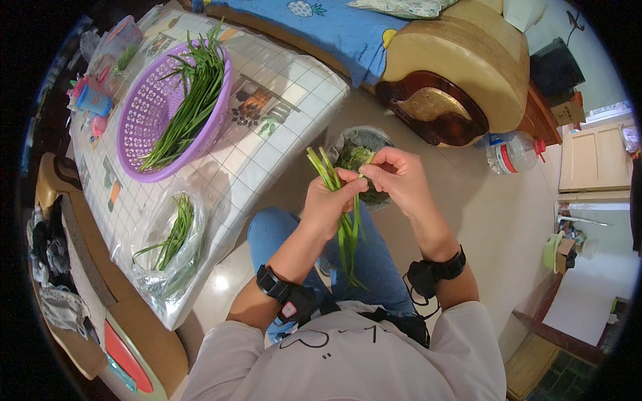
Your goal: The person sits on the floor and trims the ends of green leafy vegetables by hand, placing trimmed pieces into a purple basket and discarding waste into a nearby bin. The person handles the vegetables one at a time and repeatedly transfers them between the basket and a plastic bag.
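Note:
My left hand (331, 200) is closed around a few long green leafy stalks (347, 235), probably garlic chives; their pale ends point up and their leaves hang over my lap. At its right, my right hand (396, 175) pinches the pale end of one stalk between thumb and fingers. Under both hands stands a bin with a plastic liner (383, 135), holding green scraps. On the table at the left, a purple plastic colander (145, 115) holds a large bunch of the same greens (193, 115). Nearer me, more greens (178, 230) lie in and on a clear plastic bag (145, 225).
A table with a checked cover (286, 115) fills the left side. Cups and plastic containers, one a blue cup (94, 102), stand at its far left. A sofa with a rounded arm (461, 65) stands ahead on the right, with a large plastic bottle (519, 153) on the floor beside it.

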Demonstrator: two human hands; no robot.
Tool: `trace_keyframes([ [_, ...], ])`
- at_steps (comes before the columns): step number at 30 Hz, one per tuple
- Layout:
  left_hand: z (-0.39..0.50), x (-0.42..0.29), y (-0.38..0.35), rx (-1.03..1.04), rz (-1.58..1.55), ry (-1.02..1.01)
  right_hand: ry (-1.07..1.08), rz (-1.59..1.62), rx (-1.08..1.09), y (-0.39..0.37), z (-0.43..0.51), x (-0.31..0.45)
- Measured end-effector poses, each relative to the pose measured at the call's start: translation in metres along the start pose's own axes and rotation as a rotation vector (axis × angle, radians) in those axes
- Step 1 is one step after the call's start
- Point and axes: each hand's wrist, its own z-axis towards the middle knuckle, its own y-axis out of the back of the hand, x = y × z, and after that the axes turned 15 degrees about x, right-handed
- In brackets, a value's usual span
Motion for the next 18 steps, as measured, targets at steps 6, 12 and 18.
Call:
trace_keyframes([
  [6,-0.007,-0.007,0.006,0.122,-0.009,0.017,-0.011,-0.036,0.12,0.005,-0.001,0.014],
  [12,-0.011,-0.011,0.01,0.201,-0.071,0.111,0.033,-0.064,0.108,0.029,0.0,0.003],
  [18,-0.009,-0.011,0.008,0.147,-0.094,0.136,-0.134,-0.763,-0.156,0.066,0.018,-0.06],
])
